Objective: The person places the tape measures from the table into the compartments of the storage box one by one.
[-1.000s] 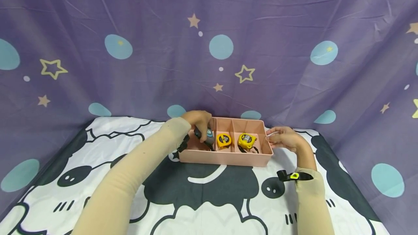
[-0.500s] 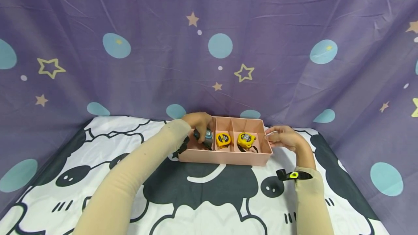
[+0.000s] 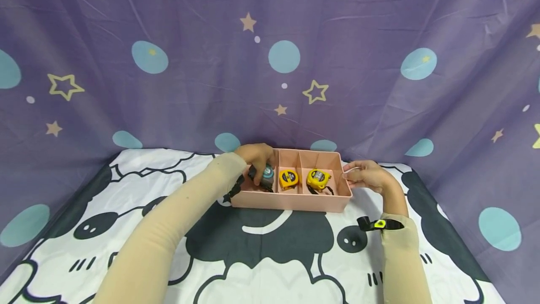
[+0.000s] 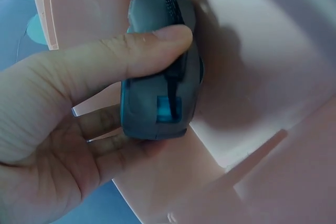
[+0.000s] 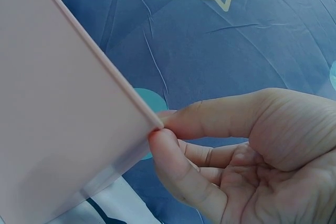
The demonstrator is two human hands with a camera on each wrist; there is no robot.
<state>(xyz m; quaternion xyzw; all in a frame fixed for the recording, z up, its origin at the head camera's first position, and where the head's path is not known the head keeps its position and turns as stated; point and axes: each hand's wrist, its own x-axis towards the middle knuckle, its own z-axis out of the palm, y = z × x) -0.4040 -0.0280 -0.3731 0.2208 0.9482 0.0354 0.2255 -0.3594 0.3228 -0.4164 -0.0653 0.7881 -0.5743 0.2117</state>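
Observation:
My left hand [image 3: 257, 156] grips a grey and blue tape measure [image 4: 157, 90] with a black wrist strap, thumb on one side and fingers behind it. It is in or just over the left compartment of a pink divided box [image 3: 291, 202]; whether it touches the floor of the box I cannot tell. A yellow tape measure [image 3: 288, 179] lies in the middle compartment. In the right compartment is another yellow tape measure [image 3: 318, 179] with a black strap. At the box's right end, my right hand [image 5: 247, 156] pinches the edge between thumb and finger.
Under the box lies a cloth [image 3: 261, 271] with a black and white cartoon sheep print. Close behind the box hangs a purple curtain [image 3: 211, 60] patterned with stars and dots. Two thin dividers separate the compartments.
The grey tape measure has shifted slightly left in my left hand's grip, away from the divider. My right hand stays at the box's right end.

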